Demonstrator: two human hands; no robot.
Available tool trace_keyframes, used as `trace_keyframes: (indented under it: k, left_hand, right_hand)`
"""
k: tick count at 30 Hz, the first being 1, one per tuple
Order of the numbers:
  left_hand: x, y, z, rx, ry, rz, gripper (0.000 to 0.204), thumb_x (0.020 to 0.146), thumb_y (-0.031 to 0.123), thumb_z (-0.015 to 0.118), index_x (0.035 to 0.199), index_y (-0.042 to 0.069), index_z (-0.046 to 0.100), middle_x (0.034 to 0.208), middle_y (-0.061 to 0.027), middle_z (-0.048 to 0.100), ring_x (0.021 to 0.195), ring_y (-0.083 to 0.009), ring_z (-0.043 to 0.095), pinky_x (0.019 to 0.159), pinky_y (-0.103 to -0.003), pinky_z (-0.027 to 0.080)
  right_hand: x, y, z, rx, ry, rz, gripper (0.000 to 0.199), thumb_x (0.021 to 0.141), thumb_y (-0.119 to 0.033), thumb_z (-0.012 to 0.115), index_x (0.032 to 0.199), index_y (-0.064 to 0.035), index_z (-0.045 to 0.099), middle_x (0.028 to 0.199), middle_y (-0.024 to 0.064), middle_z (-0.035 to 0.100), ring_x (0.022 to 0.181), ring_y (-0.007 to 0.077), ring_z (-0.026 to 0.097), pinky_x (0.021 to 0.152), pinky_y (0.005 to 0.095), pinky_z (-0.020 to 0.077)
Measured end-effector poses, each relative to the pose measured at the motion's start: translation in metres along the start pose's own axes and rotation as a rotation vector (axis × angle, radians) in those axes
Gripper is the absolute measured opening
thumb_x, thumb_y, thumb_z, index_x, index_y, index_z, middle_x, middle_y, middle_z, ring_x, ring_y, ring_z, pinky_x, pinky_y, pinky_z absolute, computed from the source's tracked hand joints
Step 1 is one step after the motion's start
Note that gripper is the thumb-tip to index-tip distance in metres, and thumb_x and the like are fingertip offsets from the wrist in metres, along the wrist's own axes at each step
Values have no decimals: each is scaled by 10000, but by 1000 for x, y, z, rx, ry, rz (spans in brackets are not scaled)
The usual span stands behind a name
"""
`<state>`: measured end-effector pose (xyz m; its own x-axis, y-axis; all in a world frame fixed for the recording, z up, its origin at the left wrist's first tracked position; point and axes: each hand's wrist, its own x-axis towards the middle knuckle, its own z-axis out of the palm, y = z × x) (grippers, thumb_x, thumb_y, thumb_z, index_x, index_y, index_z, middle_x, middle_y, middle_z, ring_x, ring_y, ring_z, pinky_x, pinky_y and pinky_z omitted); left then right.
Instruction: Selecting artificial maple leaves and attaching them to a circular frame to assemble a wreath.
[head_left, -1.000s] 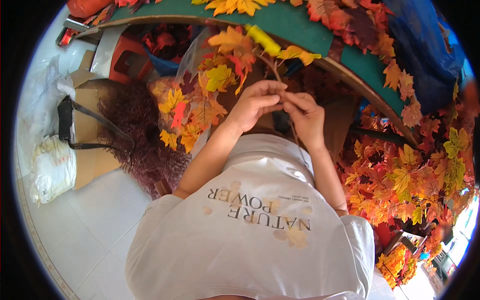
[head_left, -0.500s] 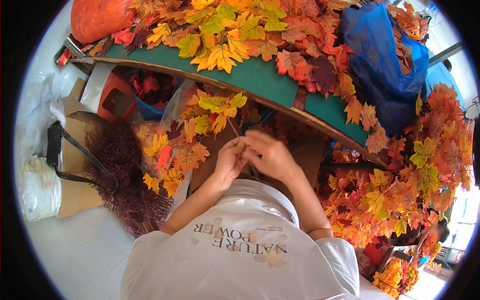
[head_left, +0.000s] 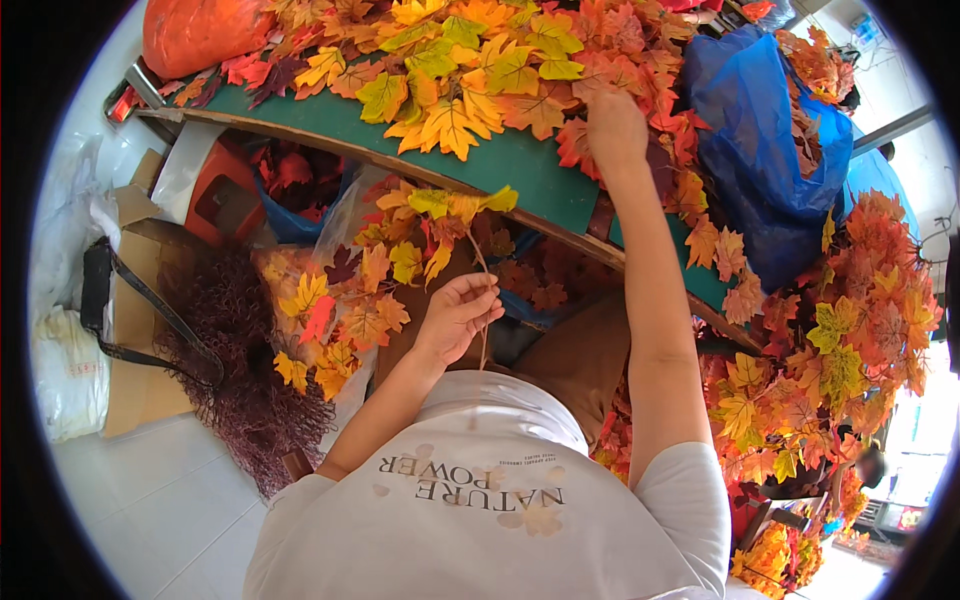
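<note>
- Item in hand: an artificial leaf sprig (head_left: 455,215) with yellow and orange leaves on a thin brown stem, held upright just below the front edge of the green tabletop (head_left: 520,165).
- Handling judgement: the sprig looks very light. The leaves appear soft and floppy, while the stem seems thin and springy, probably wired. It is best gripped low on the stem, where a pinch will not crease the leaves.
- Left hand (head_left: 458,318): closed in a pinch on the lower stem, fingers curled, palm towards the body. The forearm rises from the lower left, elbow bent and close to the chest.
- Right hand (head_left: 615,125): stretched well forward over the tabletop, arm almost straight, fingers down among the loose red and orange leaves (head_left: 600,70). Whether it has closed on a leaf cannot be told.
- Surroundings: a blue plastic bag (head_left: 770,150) of leaves sits just beside the right hand. More foliage is heaped to the person's right.
</note>
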<state>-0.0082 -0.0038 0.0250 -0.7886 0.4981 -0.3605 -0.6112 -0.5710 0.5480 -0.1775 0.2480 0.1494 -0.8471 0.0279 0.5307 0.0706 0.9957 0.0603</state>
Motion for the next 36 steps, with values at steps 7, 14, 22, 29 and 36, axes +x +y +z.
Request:
trace_keyframes:
  k: [7,14,22,29,36]
  left_hand:
    - [-6,14,13,114,-6,102,222,885,55,586,1099,20,541,889,-36,585,776,-124,626,734,-269,554]
    - [-11,22,24,48,-32,160,234,882,54,588,1109,27,540,871,-43,591,779,-134,630,716,-278,560]
    - [-22,25,32,-43,-62,194,323,844,45,627,1150,49,524,1035,-75,615,863,-136,619,715,-303,553]
    - [-14,19,27,28,3,255,269,859,36,607,1120,27,539,874,-52,625,719,-143,641,667,-277,563]
    - [-16,21,35,48,29,204,269,864,46,609,1123,17,540,814,-24,592,691,-116,624,620,-247,546]
  right_hand:
    - [7,30,-38,777,-25,300,237,828,-155,606,944,46,656,733,93,673,676,147,649,610,294,514]
    - [-47,0,-59,1578,-88,508,182,841,-7,594,1002,73,624,906,105,655,852,167,651,703,239,534]
    - [-192,-97,-38,1833,-390,690,56,798,8,654,846,17,628,856,71,640,775,137,632,719,269,531]
    - [-183,-104,-40,1820,-282,748,180,785,45,639,964,35,619,880,57,642,771,124,615,726,274,532]
    - [18,31,-30,2519,-688,270,154,857,-91,605,975,8,594,868,87,619,780,225,631,642,329,524]
